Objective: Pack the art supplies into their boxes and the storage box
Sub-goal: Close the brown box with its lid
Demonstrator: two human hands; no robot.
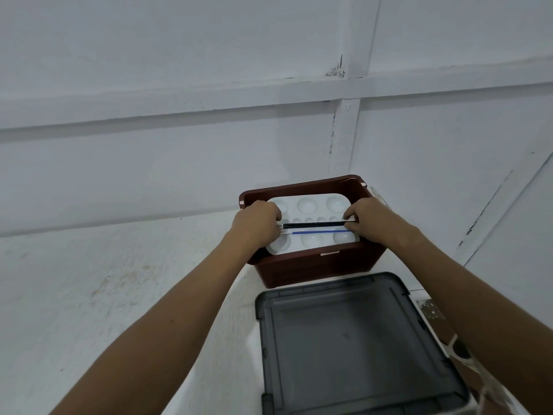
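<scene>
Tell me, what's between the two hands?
Head view: a black brush and a blue brush span from left hand to right hand, over the white palette.

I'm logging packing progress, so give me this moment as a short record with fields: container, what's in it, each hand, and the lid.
container: brown storage box, open, on the white surface
contents: white paint palette lying flat at the top of the box
brushes: black brush and blue brush lying across the palette
left hand: grips the brushes' left ends
right hand: pinches the black brush's right end
lid: grey lid, off, lying in front of the box
</scene>
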